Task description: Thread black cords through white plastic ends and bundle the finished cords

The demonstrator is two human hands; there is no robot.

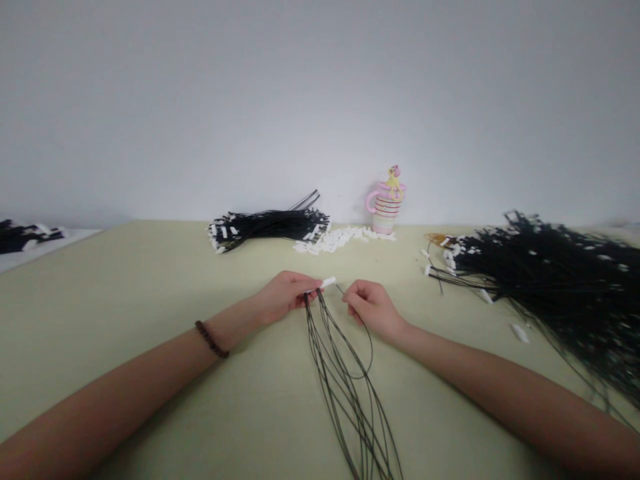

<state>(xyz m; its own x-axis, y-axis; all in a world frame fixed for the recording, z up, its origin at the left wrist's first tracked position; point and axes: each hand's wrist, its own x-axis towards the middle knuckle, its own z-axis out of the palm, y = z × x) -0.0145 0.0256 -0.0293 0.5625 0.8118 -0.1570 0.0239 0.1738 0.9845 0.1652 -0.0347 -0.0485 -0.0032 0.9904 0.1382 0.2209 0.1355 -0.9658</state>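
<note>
My left hand pinches a white plastic connector, whose right end sticks out past the fingertips. From beneath it several thin black wires hang down toward the bottom edge. Just to the right, my right hand is closed on a single black wire, its end pointing at the connector's right end. The rest of that wire loops below my right hand among the others. Whether its tip touches the connector is too small to tell.
A bundle of black wires with white ends lies at the back, beside a pile of white connectors. Near the wall stands a pink striped cup. A large heap of black wires covers the right side; more wires lie far left.
</note>
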